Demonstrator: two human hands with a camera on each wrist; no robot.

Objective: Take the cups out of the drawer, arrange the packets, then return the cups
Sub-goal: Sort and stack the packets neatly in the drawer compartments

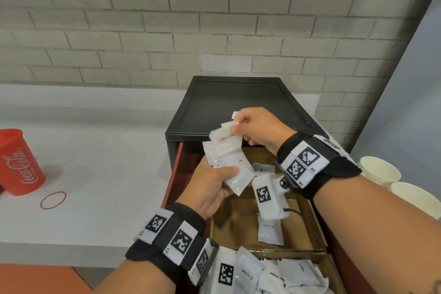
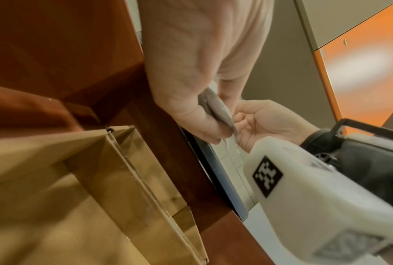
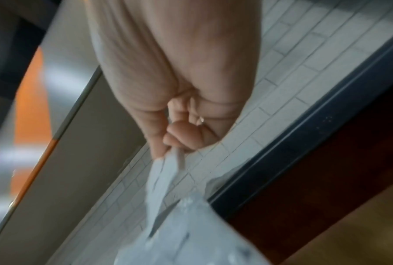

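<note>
Above the open drawer (image 1: 317,219), my left hand (image 1: 210,186) grips a fanned bunch of white packets (image 1: 229,162) from below. My right hand (image 1: 255,129) pinches the top of the same bunch; its curled fingers show in the right wrist view on the packet tops (image 3: 168,172). In the left wrist view both hands meet on the packet edges (image 2: 218,111). A lone cream packet (image 1: 270,229) lies in the drawer's middle cardboard compartment. The near compartment holds several loose packets (image 1: 286,272). Two stacks of cream paper cups (image 1: 381,169) stand outside the drawer at the right.
The drawer slides out of a black cabinet (image 1: 238,105) against a grey brick wall. On the white counter (image 1: 100,162) at left stand a red Coca-Cola cup (image 1: 19,162) and a red rubber band (image 1: 53,200). Orange panels show below.
</note>
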